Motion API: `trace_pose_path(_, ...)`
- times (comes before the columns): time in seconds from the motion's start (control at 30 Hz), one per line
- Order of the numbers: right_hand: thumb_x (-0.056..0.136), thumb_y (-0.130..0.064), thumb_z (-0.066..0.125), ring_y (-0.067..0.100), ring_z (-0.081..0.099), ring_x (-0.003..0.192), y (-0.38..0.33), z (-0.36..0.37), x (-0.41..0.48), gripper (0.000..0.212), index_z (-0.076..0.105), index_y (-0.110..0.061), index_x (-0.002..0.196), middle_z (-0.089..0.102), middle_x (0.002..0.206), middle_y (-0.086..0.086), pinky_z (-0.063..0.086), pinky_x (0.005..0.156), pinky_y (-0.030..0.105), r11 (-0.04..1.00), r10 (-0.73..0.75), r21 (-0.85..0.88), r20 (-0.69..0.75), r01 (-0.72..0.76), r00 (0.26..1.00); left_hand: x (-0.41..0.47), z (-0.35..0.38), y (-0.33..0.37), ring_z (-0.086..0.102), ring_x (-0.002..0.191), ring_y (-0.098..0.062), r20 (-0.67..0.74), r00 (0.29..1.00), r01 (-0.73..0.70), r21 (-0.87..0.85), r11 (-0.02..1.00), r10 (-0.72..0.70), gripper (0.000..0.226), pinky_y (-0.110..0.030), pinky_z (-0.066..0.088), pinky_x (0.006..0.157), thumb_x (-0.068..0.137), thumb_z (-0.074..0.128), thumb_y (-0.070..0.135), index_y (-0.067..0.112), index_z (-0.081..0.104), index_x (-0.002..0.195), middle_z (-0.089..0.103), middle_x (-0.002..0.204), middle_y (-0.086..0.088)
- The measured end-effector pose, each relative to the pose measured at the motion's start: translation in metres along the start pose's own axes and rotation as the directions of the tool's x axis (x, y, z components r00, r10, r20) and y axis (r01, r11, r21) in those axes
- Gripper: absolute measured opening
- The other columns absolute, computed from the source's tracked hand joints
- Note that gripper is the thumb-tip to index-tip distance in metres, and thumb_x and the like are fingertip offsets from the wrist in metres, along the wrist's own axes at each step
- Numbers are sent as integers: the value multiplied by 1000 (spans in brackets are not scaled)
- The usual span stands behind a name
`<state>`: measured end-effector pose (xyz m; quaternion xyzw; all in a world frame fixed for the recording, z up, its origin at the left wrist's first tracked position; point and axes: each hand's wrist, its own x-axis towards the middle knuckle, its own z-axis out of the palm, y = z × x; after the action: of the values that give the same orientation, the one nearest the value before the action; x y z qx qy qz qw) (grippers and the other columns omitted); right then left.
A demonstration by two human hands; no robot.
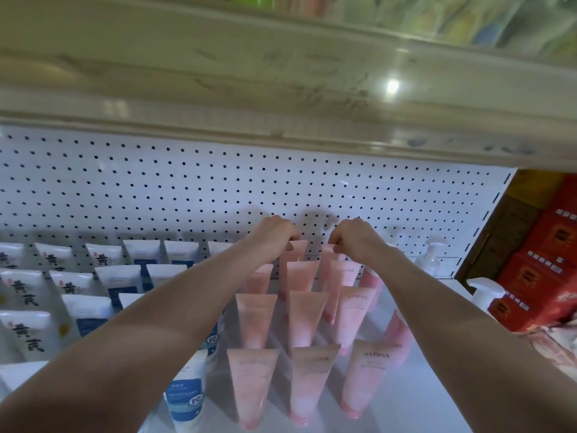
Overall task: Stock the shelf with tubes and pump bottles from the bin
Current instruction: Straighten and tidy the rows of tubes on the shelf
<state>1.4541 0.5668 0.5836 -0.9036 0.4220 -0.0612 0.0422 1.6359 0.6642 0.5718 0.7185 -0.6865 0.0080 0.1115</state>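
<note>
Pink tubes stand cap-down in three rows on the white shelf (437,385). My left hand (274,231) pinches the top edge of the rearmost pink tube of the middle row (296,253), close to the pegboard. My right hand (356,237) pinches the top of the rearmost pink tube of the right row (327,254). Both arms reach far into the shelf. A clear pump bottle (432,256) stands at the back right, and a white pump bottle (485,293) stands nearer the shelf's right end. The bin is out of view.
White tubes with dark characters (28,329) and white-and-blue tubes (121,282) fill the left of the shelf. A perforated back panel (187,189) rises behind. The upper shelf (281,89) overhangs close above. Red cartons (549,260) are stacked to the right.
</note>
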Motion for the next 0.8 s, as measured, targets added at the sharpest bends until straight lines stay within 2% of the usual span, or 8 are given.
trace_pose_path(0.07,85,-8,64,22,67,85,-1,1,1,23,75,-23,99,71,97,3,55,82,34,1000,13,-6,-10,-13,1000,0,-1,1,56,85,-24,5,1000,7,-10,1000,-7,17,-27,38,70,89,63,9,14,70,103,60,85,-2)
trace_pose_path(0.27,84,-7,63,24,66,84,-1,1,-1,22,74,-23,93,70,94,5,56,80,36,999,40,-2,-7,-40,999,3,1,2,61,100,-26,22,999,30,-42,999,-30,26,-28,40,75,89,63,10,18,70,113,68,106,-6)
trace_pose_path(0.47,80,-4,62,27,66,86,-1,0,-3,22,74,-21,88,70,95,7,57,80,39,999,27,-21,-3,-27,1000,3,1,6,61,104,-22,-14,999,30,-76,997,-31,27,-24,39,76,87,64,5,15,71,111,69,109,-6)
trace_pose_path(0.67,83,-3,61,26,64,87,-1,0,-6,25,75,-22,92,69,95,6,56,79,36,999,34,-33,-18,-34,999,4,2,8,63,101,-19,-18,999,41,-93,995,-43,24,-24,40,75,86,65,5,17,72,106,71,102,-1)
trace_pose_path(0.8,82,-3,60,25,65,89,-2,-1,-8,28,74,-23,94,69,97,5,56,81,38,1000,24,-18,-13,-25,1000,3,0,10,62,101,-21,-14,999,38,-83,996,-40,23,-26,42,78,86,67,11,17,72,108,70,106,-3)
